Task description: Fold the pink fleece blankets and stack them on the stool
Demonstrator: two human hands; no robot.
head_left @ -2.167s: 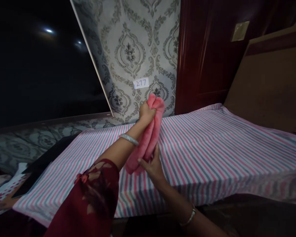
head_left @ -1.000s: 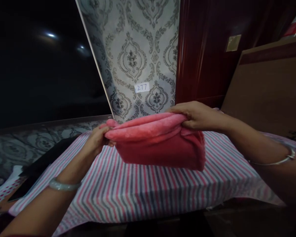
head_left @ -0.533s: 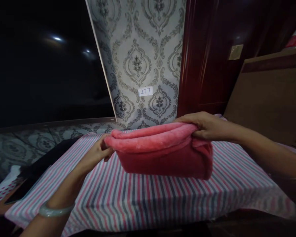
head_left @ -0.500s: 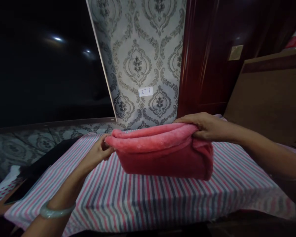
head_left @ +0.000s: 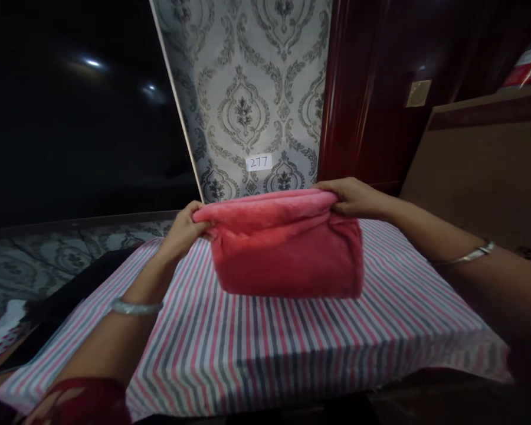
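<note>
The towel (head_left: 287,248) is plush pink cloth with a soft, matt nap. The bed (head_left: 292,336) wears a smooth striped woven sheet. The wallpaper (head_left: 248,88) looks embossed with a faint sheen; the door (head_left: 367,88) is glossy dark wood, and the bangle (head_left: 135,307) is smooth and glassy.

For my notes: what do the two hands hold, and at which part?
Both hold the folded pink towel by its top corners: left hand, right hand.

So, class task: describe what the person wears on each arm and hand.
The left hand is bare, with a pale bangle on the wrist and a dark red patterned sleeve further up. The right hand is bare too, with a thin silvery bangle.
</note>
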